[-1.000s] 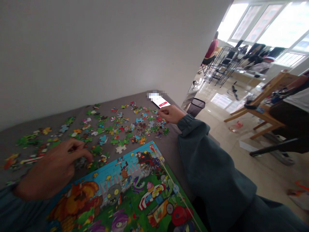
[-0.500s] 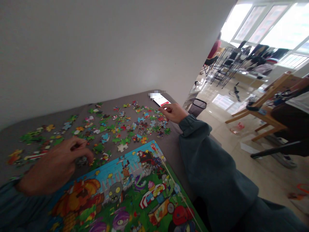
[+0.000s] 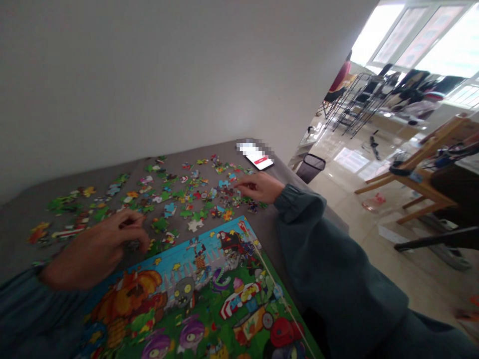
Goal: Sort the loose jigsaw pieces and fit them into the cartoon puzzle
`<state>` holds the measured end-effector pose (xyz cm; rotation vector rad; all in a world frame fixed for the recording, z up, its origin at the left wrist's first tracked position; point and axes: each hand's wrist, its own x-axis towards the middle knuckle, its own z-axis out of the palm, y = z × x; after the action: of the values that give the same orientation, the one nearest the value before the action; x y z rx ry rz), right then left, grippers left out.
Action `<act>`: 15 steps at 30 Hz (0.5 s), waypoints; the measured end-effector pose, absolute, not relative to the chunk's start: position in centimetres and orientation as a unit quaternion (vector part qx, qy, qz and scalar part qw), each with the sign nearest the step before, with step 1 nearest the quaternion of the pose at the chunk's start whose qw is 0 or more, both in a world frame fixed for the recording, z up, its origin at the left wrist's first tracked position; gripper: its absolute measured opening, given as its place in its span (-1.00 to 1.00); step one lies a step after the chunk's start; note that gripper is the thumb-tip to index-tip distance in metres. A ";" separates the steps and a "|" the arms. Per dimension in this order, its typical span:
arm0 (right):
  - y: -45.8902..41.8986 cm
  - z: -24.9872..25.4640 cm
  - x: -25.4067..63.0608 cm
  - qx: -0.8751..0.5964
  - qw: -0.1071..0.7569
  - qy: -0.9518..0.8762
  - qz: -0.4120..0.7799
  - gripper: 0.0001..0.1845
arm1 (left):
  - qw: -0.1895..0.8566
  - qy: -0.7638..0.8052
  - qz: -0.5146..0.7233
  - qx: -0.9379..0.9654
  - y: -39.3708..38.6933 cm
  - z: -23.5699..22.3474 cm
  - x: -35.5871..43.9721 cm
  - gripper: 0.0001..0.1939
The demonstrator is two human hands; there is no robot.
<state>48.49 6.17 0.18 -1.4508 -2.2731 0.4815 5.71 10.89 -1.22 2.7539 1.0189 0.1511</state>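
Colourful jigsaw pieces lie scattered over the grey cloth of the table. In front of them is a cartoon puzzle picture, with a pumpkin, zombies and purple plants on it. My left hand hovers at the picture's upper left, over the nearer pieces, its fingers curled in; whatever is between them is hidden. My right hand is at the right end of the scatter, its thumb and forefinger pinched together low among the pieces. I cannot make out a piece between these fingertips.
A phone with a lit screen lies at the table's far right corner, against the white wall. Beyond the table's right edge are a mesh bin and a wooden chair on the shiny floor.
My right hand has moved from beside the phone back toward me and left, down to the pieces, uncovering the phone's lower end. The left hand keeps its curled pose. The view has shifted slightly.
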 end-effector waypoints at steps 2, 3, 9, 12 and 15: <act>5.8 0.0 46.9 -0.475 0.175 -0.849 0.149 -0.66 | 0.129 0.323 0.031 0.937 10.9 -0.9 5.3 -0.54; 5.6 -0.2 46.2 -0.455 0.169 -0.864 0.136 -0.66 | 0.135 0.324 0.031 0.936 11.0 -0.7 5.1 -0.53; 5.0 -1.0 43.9 -0.374 0.160 -0.911 0.059 -0.67 | 0.115 0.369 0.059 0.920 11.3 -0.2 4.0 -0.61; 4.7 -1.1 43.2 -0.352 0.154 -0.922 0.040 -0.66 | 0.101 0.413 0.077 0.902 11.1 0.3 4.3 -0.62; 4.0 -1.1 42.3 -0.340 0.143 -0.929 0.040 -0.62 | 0.099 0.480 0.063 0.869 10.6 1.0 4.7 -0.55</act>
<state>42.27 4.01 -1.13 -0.9814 -2.6786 0.1146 4.69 10.63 0.99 2.5702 1.4202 0.1868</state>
